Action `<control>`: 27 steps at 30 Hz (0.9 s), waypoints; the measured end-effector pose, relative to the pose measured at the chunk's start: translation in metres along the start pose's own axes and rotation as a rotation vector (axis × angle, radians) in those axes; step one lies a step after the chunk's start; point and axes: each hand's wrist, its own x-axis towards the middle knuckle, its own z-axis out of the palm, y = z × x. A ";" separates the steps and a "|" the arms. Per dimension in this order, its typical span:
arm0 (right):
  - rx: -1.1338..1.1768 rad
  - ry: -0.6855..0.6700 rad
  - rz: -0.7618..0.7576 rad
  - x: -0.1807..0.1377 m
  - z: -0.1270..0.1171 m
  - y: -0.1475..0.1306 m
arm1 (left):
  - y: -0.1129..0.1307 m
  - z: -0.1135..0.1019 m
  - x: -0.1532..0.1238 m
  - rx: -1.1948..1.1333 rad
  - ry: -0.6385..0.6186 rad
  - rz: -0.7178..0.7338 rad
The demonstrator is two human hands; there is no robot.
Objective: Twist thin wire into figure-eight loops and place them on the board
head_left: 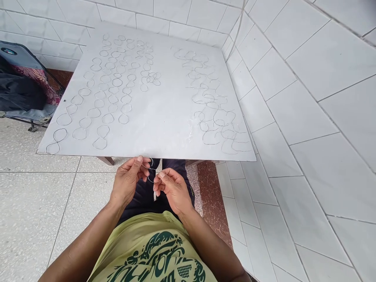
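Note:
Just off the table's near edge, my left hand (129, 178) and my right hand (172, 187) hold one thin curved wire (150, 180) between them. Each hand pinches it between thumb and fingers, and the wire bends in a loop in the gap. On the white tabletop (164, 125), several wires twisted into figure-eights lie in rows on the left, such as one wire figure-eight (101, 143) by the near edge. Several loose, wavy wires (211, 137) lie tangled together on the right side.
White tiled walls (308, 102) stand close behind the table and along its right side. A folding chair (29, 113) with dark cloth on it is at the far left. A thin cable (241, 19) hangs down the wall corner. Speckled floor (38, 203) shows at left.

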 end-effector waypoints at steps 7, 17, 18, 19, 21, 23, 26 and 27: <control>0.030 0.057 -0.038 0.003 -0.001 0.004 | -0.007 -0.005 -0.006 0.030 -0.128 -0.055; 0.013 0.034 0.008 0.003 -0.002 0.011 | -0.014 -0.004 -0.006 0.043 -0.090 -0.079; 0.010 0.028 0.018 0.003 -0.002 0.012 | -0.014 -0.005 -0.006 0.046 -0.090 -0.082; 0.007 0.025 0.026 0.003 -0.003 0.013 | -0.014 -0.006 -0.006 0.050 -0.095 -0.087; 0.012 0.027 0.029 0.001 -0.004 0.014 | -0.014 -0.007 -0.005 0.056 -0.118 -0.097; 0.026 0.037 0.017 0.000 -0.005 0.015 | -0.014 -0.008 -0.005 0.062 -0.153 -0.106; 0.040 0.052 -0.001 -0.001 -0.005 0.013 | -0.014 -0.008 -0.005 0.070 -0.181 -0.110; 0.039 0.057 -0.006 -0.001 -0.005 0.013 | -0.014 -0.008 -0.005 0.075 -0.176 -0.108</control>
